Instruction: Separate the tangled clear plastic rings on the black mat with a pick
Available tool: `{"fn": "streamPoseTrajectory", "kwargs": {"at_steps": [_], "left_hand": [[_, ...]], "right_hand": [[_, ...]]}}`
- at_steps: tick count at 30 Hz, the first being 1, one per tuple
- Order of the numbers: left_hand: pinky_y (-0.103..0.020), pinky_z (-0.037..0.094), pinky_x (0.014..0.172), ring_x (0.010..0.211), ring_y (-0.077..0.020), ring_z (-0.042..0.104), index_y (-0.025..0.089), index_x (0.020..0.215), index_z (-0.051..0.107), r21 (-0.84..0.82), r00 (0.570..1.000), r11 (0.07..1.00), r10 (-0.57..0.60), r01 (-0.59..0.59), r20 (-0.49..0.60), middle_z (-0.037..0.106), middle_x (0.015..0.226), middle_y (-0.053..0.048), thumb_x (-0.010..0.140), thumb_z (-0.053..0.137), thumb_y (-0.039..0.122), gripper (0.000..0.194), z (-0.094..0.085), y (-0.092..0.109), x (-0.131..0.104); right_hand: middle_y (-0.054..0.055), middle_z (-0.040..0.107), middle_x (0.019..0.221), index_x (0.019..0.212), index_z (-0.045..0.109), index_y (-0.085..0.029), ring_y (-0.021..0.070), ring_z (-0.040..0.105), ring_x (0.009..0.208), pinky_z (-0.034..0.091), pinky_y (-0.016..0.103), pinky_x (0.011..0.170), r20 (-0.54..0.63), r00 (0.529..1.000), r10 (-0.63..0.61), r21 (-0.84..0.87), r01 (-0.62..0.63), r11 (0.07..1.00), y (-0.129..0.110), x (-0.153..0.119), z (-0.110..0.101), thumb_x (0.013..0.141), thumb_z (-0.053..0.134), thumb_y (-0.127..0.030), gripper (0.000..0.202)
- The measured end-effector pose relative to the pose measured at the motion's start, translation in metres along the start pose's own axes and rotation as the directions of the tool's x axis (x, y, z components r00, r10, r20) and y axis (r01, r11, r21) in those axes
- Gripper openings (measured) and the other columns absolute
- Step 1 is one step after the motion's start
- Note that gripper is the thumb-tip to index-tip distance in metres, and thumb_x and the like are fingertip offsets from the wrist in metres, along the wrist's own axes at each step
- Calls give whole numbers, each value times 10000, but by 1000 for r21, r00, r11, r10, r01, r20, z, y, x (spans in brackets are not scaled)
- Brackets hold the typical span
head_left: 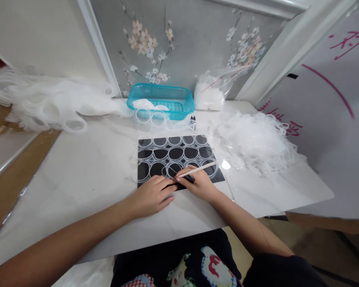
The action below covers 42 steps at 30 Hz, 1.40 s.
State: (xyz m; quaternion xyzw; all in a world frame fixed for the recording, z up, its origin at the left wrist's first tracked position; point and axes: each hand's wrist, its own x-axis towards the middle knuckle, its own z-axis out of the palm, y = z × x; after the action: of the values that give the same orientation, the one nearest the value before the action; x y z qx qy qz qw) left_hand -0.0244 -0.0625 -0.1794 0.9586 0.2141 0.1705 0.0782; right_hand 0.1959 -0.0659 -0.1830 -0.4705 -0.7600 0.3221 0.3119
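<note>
A black sheet (160, 153) lies on the white table, covered by a clear and white sheet of rings (175, 153) in rows. My right hand (199, 183) is closed round a thin white stick (202, 168), whose lower end is near the fingertips over the front row of rings. My left hand (152, 195) rests flat at the black sheet's front edge, fingers spread, its fingertips close to those of my right hand. Whether the fingertips pinch a ring is too small to tell.
Behind the sheet stands a blue basket (179, 113) with white pieces in it, beside a plastic bag (210, 95) of white material. White ring strips are heaped at left (50, 101) and right (254, 139). A flowered panel (182, 48) rises behind.
</note>
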Motion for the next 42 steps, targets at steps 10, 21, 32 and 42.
{"fn": "streamPoseTrajectory", "kwargs": {"at_steps": [10,21,32,42], "left_hand": [[-370,475,821,953,-231,587,129,1150,607,-8,1000,1000,6,-6,-2,654,1142,-108,974,482,306,279,2,-1,-1],[-365,483,829,960,-224,595,142,1153,606,-5,1000,1000,-4,4,-2,656,1143,-102,982,467,318,282,1,-1,0],[-370,494,829,959,-225,606,134,1139,620,-8,1000,1000,7,-8,-28,663,1141,-109,975,480,303,274,1,-1,-1],[-370,507,864,991,-226,633,115,1099,632,54,995,997,62,-58,-83,696,1121,-108,988,461,283,264,4,-1,-2]], "right_hand": [[26,750,925,907,695,-232,213,633,906,490,364,831,-1,1000,0,4,0,1000,3,-1,1,899,605,-244,91],[25,751,918,912,697,-233,213,633,898,490,363,823,-9,1000,-5,2,5,1000,3,-1,1,896,610,-247,90],[31,750,908,906,698,-230,214,640,890,499,368,816,-29,1000,-11,15,12,1000,3,-1,2,896,605,-243,95],[33,752,921,910,709,-242,217,655,905,505,375,826,-23,1000,22,47,-20,999,5,0,2,900,611,-274,103]]}}
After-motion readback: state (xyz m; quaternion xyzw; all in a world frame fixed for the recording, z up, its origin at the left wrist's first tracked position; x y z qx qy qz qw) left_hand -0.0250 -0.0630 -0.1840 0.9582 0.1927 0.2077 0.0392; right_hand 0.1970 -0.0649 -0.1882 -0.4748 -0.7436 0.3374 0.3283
